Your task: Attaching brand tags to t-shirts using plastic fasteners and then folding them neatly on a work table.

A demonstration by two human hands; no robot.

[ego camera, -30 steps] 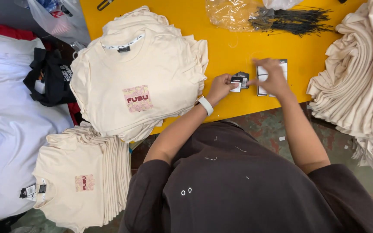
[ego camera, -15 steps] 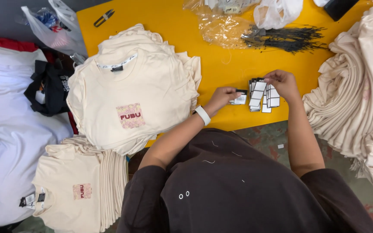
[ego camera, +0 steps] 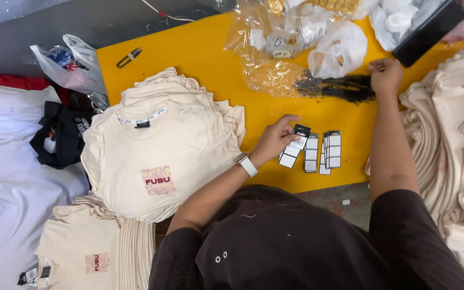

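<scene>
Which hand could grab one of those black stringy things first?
The right hand, probably. It is already up at the bundle of black strings on the yellow table, touching its end. The left hand is lower down, its fingers on a paper tag.

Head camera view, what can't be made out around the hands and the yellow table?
- Right hand fingers curl over the bundle of black string loops; whether they grip any is hidden.
- Left hand holds a black-and-white paper hang tag; its lower layers are overlapped.
- Pile of cream folded shirts on the right is cut off by the frame edge.
</scene>
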